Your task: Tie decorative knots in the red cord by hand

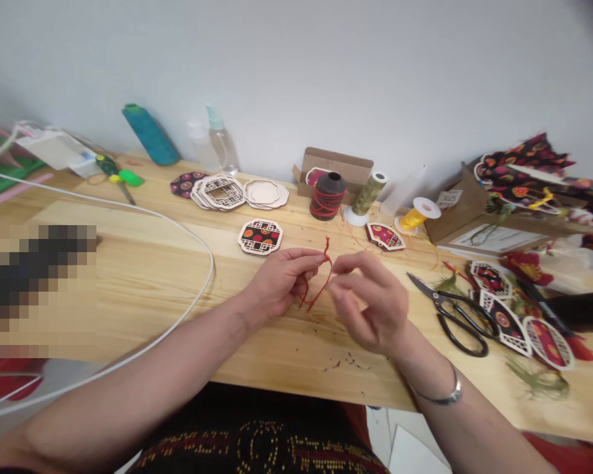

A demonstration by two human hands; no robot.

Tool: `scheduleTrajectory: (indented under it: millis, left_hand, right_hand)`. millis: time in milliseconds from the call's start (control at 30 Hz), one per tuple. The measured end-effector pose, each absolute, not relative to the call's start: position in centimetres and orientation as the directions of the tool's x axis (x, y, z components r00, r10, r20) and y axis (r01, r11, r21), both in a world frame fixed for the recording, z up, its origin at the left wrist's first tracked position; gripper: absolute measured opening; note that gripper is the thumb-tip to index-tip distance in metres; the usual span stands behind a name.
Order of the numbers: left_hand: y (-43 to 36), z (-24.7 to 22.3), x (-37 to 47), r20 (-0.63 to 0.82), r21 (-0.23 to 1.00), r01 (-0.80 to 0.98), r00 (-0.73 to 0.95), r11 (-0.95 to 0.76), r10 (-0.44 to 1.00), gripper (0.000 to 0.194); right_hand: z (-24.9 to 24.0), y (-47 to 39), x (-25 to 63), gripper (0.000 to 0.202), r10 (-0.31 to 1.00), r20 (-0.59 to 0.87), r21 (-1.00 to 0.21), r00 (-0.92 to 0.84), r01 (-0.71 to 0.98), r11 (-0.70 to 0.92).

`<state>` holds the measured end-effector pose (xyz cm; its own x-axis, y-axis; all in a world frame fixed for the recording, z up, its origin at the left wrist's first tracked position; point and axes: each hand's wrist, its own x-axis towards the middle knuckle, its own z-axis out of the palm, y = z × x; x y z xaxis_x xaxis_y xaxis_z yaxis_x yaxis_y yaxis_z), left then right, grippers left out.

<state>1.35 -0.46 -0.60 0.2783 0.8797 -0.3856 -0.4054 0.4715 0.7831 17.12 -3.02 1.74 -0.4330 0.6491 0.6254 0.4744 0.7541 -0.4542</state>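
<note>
A thin red cord (327,247) stands up in a short twisted end from the pinched thumb and fingers of my left hand (282,280). Below the pinch, the cord hangs in a loose loop above the wooden table. My right hand (373,299) is at the loop's right side, with curled fingertips drawn together at the strand; slight blur hides the exact grip. Just beyond my left hand lies an octagonal lattice-framed piece (260,236) with patterned dark fabric. Farther back stands a dark spool wound with red cord (327,196).
Black-handled scissors (454,313) and several fabric ornaments (505,322) lie at right, before a cardboard box (467,207). Stacked frames (222,192), a green thread roll (370,193) and yellow thread spool (418,215) line the back. A white cable (211,257) crosses the left.
</note>
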Motion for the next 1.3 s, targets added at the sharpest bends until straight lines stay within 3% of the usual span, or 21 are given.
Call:
scheduleTrajectory:
  millis: [100, 167, 233, 300, 500, 667, 833, 1067, 1300]
  left_hand:
    - [-0.5, -0.5, 1.5, -0.391, 0.797, -0.390, 0.248, 0.461, 0.886, 0.015]
    - [-0.6, -0.4, 1.6, -0.391, 0.812, -0.363, 0.243, 0.457, 0.887, 0.016]
    - [-0.7, -0.4, 1.6, -0.390, 0.828, -0.326, 0.250, 0.456, 0.886, 0.016]
    - [-0.8, -0.3, 1.6, -0.388, 0.846, -0.281, 0.259, 0.454, 0.884, 0.017]
    - [-1.0, -0.2, 1.8, -0.409, 0.880, -0.139, 0.270, 0.455, 0.872, 0.016]
    - [-1.1, -0.4, 1.9, -0.399, 0.891, -0.109, 0.278, 0.442, 0.874, 0.018]
    - [-1.1, -0.5, 1.9, -0.369, 0.908, -0.091, 0.292, 0.410, 0.883, 0.019]
    - [-1.1, -0.8, 1.8, -0.366, 0.902, -0.114, 0.307, 0.416, 0.878, 0.019]
    - [-1.2, -0.8, 1.8, -0.357, 0.905, -0.122, 0.305, 0.408, 0.883, 0.023]
  right_hand:
    - [1.3, -2.0, 17.3, 0.010, 0.860, 0.504, -0.743, -0.080, 0.468, 0.478]
    - [0.7, -1.3, 17.2, 0.010, 0.967, 0.252, -0.924, -0.031, 0.289, 0.250]
    - [0.1, -0.8, 17.1, 0.021, 0.998, 0.040, -0.993, -0.053, 0.108, 0.046]
    - [-0.2, -0.6, 16.9, 0.027, 0.995, -0.060, -0.998, -0.079, -0.003, -0.061]
    - [0.0, -0.8, 16.7, 0.020, 0.995, -0.076, -0.994, -0.067, -0.078, -0.081]
    - [0.1, -0.9, 16.5, 0.027, 0.986, -0.143, -0.980, -0.084, -0.127, -0.153]
    - [0.2, -1.0, 16.5, 0.028, 0.978, -0.182, -0.983, -0.100, -0.004, -0.183]
    - [-0.1, -0.6, 17.1, 0.022, 0.996, -0.018, -0.990, -0.091, 0.143, -0.005]
    - [-0.1, -0.5, 17.2, 0.023, 0.996, 0.000, -0.989, -0.090, 0.147, 0.013]
